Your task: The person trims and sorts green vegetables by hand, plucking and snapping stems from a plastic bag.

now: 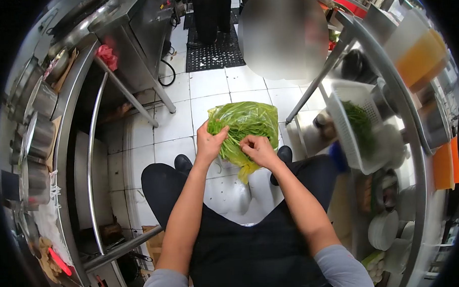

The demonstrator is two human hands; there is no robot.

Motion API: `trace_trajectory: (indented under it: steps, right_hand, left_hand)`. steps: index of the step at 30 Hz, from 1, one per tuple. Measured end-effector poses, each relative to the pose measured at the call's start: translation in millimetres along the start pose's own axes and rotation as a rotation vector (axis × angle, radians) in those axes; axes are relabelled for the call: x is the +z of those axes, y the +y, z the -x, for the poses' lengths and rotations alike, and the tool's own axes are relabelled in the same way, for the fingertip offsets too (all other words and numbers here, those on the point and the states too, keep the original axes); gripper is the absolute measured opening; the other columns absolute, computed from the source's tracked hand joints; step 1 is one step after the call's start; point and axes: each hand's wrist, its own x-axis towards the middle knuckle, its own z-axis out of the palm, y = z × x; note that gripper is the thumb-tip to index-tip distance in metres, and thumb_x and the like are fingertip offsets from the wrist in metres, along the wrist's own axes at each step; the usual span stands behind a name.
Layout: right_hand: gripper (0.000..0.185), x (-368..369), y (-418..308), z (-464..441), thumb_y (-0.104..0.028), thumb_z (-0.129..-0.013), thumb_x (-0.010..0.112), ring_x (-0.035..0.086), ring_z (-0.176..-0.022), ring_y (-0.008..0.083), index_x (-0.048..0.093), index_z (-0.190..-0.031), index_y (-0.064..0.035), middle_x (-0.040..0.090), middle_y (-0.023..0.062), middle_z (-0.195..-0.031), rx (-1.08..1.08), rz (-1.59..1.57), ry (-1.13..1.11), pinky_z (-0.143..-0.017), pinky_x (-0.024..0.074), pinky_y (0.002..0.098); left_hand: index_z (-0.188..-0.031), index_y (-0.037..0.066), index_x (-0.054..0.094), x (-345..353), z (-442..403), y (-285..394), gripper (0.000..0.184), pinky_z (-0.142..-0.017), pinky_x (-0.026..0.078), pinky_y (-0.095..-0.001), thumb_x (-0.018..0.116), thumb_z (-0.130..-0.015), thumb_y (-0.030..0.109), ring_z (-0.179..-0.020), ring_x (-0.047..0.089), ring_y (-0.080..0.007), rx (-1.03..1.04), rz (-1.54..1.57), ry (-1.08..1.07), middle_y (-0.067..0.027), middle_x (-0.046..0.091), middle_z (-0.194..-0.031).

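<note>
The translucent yellow-green plastic bag (265, 113), full of thin green leafy stems (245, 130), was between the person's knees, above the white tiled floor (207, 84); what bore its weight could not be told. The left hand (208, 144) was at the bag's left edge, thumb and fingers closed around a bunch of stems. The right hand (260, 151) was near the bag's lower right edge, its fingers bent in over the stems; whether they pinched one was unclear.

Good handling seemed to call for a steady but light left grip, since such slender stems would bruise easily. The right fingertips were best used on a few stems at once, parting them gently and low over the bag, so that loose bits fell inside it.
</note>
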Motion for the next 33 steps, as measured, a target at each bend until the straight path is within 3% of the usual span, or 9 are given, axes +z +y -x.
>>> trace_trajectory:
  steps: [3,6,7,9,12,16,21,31,33]
  right_hand:
    - [0.017,2,4,-5,-0.016,-0.081,0.063,0.062,-0.062,0.0163,0.066,-0.080,0.0002,0.066,0.0102,-0.067,-0.039,0.113,0.163,-0.061,0.0485,0.0313]
    - [0.015,-2,30,-21,-0.015,-0.082,0.063,0.055,-0.062,0.0105,0.068,-0.084,-0.0013,0.064,0.0064,-0.067,0.093,-0.258,0.469,-0.059,0.0453,0.0278]
    - [0.014,-9,34,-22,-0.013,-0.081,0.064,0.058,-0.066,0.0128,0.068,-0.087,-0.0012,0.065,0.0079,-0.075,0.152,-0.255,0.429,-0.062,0.0471,0.0286]
    - [0.016,-14,36,-21,-0.012,-0.080,0.067,0.063,-0.071,0.0207,0.068,-0.093,-0.0023,0.065,0.0106,-0.084,-0.063,0.064,0.302,-0.066,0.0503,0.0333]
    - [0.027,3,31,-16,-0.014,-0.081,0.067,0.064,-0.081,0.0348,0.066,-0.108,-0.0085,0.063,0.0155,-0.095,-0.135,0.310,0.263,-0.073,0.0518,0.0442]
    - [0.033,21,23,-23,-0.013,-0.086,0.059,0.062,-0.083,0.0383,0.062,-0.119,-0.0146,0.059,0.0169,-0.096,-0.212,0.444,0.209,-0.072,0.0507,0.0483]
    - [0.017,22,43,-34,-0.017,-0.086,0.062,0.064,-0.077,0.0335,0.066,-0.102,-0.0158,0.061,0.0091,-0.093,-0.275,0.478,0.347,-0.066,0.0522,0.0445]
    - [0.013,-18,-6,-14,0.000,-0.081,0.065,0.064,-0.072,0.0307,0.066,-0.093,-0.0045,0.062,0.0132,-0.087,-0.399,0.302,0.514,-0.062,0.0509,0.0373]
    - [0.012,-26,-17,-7,0.000,-0.081,0.066,0.064,-0.072,0.0301,0.066,-0.092,-0.0036,0.063,0.0136,-0.085,-0.389,0.257,0.456,-0.063,0.0510,0.0371]
  left_hand:
    - [-0.092,-0.002,0.058,3,3,3,0.013,-0.060,0.049,-0.0256,0.068,-0.085,0.002,-0.064,0.061,-0.0109,-0.001,0.022,0.029,-0.0044,0.064,-0.077]
    - [-0.093,-0.003,0.059,-1,0,-1,0.013,-0.061,0.050,-0.0264,0.067,-0.085,0.002,-0.063,0.061,-0.0117,0.021,0.017,0.121,-0.0050,0.063,-0.077]
    - [-0.093,-0.003,0.059,-5,-2,-2,0.013,-0.061,0.050,-0.0264,0.067,-0.085,0.002,-0.063,0.061,-0.0117,0.022,0.018,0.121,-0.0050,0.063,-0.077]
    - [-0.095,-0.002,0.061,-17,-7,-1,0.013,-0.062,0.051,-0.0282,0.066,-0.084,0.002,-0.064,0.061,-0.0131,0.009,0.284,0.181,-0.0055,0.063,-0.078]
    - [-0.097,-0.001,0.062,-31,-10,1,0.015,-0.063,0.053,-0.0298,0.066,-0.083,0.002,-0.065,0.063,-0.0147,-0.123,0.370,0.163,-0.0056,0.064,-0.080]
    - [-0.090,0.000,0.065,-31,-5,1,0.009,-0.066,0.054,-0.0295,0.063,-0.086,0.007,-0.072,0.065,-0.0154,-0.209,0.400,0.012,-0.0081,0.067,-0.080]
    - [-0.092,-0.002,0.065,-21,-4,-11,0.014,-0.064,0.052,-0.0302,0.067,-0.086,0.010,-0.068,0.064,-0.0150,-0.123,0.234,-0.068,-0.0088,0.069,-0.078]
    - [-0.098,-0.003,0.063,17,7,-28,0.021,-0.064,0.052,-0.0293,0.071,-0.083,0.009,-0.068,0.066,-0.0171,-0.071,0.061,-0.161,-0.0085,0.069,-0.079]
    - [-0.102,-0.001,0.064,21,10,-32,0.025,-0.069,0.052,-0.0331,0.071,-0.080,0.009,-0.077,0.068,-0.0224,0.163,-0.191,-0.082,-0.0123,0.069,-0.083]
